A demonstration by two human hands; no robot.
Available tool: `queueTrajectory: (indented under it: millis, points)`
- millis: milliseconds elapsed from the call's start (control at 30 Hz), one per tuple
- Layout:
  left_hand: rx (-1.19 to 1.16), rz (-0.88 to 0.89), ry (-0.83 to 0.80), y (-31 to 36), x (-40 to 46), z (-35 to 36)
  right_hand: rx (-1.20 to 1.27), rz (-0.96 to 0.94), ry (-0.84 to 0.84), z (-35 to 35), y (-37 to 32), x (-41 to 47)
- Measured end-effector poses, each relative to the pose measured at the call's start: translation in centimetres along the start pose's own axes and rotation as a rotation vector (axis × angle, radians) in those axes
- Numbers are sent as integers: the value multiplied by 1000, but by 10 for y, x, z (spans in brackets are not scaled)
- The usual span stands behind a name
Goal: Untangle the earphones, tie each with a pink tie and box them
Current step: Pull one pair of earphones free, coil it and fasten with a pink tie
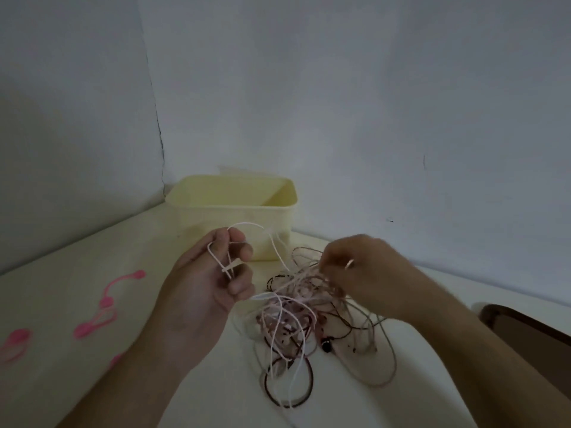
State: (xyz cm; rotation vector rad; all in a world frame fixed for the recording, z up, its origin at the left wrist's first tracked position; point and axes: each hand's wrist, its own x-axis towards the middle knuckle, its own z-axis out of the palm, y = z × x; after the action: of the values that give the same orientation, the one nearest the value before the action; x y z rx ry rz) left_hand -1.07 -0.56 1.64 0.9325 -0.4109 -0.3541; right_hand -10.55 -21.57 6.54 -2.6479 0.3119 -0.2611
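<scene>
Both hands work above a pale table [77, 291]. Palm up, the left hand [200, 282] has its fingers curled around a loop of white earphone cord [247, 225], which arches up over the fingertips and then trails down to the right into the tangle. The right hand [364, 270], with a ring [349, 264] on 1 finger, reaches in from the right with its fingers bent down into the top of the tangle, pinching some of the strands there; exactly which strand it holds is hidden by the fingers. The tangle of earphones [296, 322] lies on the table between and below the 2 hands, a loose heap of white, pinkish, dark red and grey cords, with loops spilling toward the near edge. A pale yellow box [216, 217] with no lid stands just behind the hands, near the corner where 2 grey walls meet, and it looks empty from this angle. Several pink ties [105, 304] lie scattered on the table to the left, well apart from the tangle. At the far right edge, part of a dark brown object [525, 325] shows beside the table.
</scene>
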Motion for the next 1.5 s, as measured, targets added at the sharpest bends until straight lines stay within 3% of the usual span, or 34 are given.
queueTrajectory:
  millis: [167, 300, 433, 500, 633, 800, 933, 1100, 1267, 1333, 1433, 1500]
  points:
    - [48, 68, 104, 3, 7, -12, 110, 83, 362, -13, 4, -2]
    - [-4, 75, 130, 10, 9, -18, 378, 186, 621, -23, 11, 0]
    - [-7, 75, 113, 10, 8, -20, 412, 230, 744, -31, 12, -6]
    - [-7, 79, 87, 10, 8, -20, 317, 249, 690, -32, 15, -7]
    - [-9, 69, -29, 10, 4, -16, 100, 313, 324, -31, 15, -7]
    - [-49, -44, -234, 9, -4, -9, 368, -5, 102, -14, -10, -14]
    - [-116, -173, -361, 8, -8, -4, 242, -198, -161, 14, -25, -17]
    - [-15, -119, -353, 8, -9, -8, 211, -236, -20, 33, -28, -7]
    - [-65, -133, -78, 12, 7, -17, 587, -122, 352, -13, -23, 3]
    - [-30, -110, -8, 8, 9, -18, 565, -133, 446, -23, -25, 9]
    - [-20, -73, 56, 4, 12, -22, 300, -180, 493, -37, -28, 17]
    - [8, -40, 105, 4, 12, -24, 473, -231, 409, -47, -29, 20]
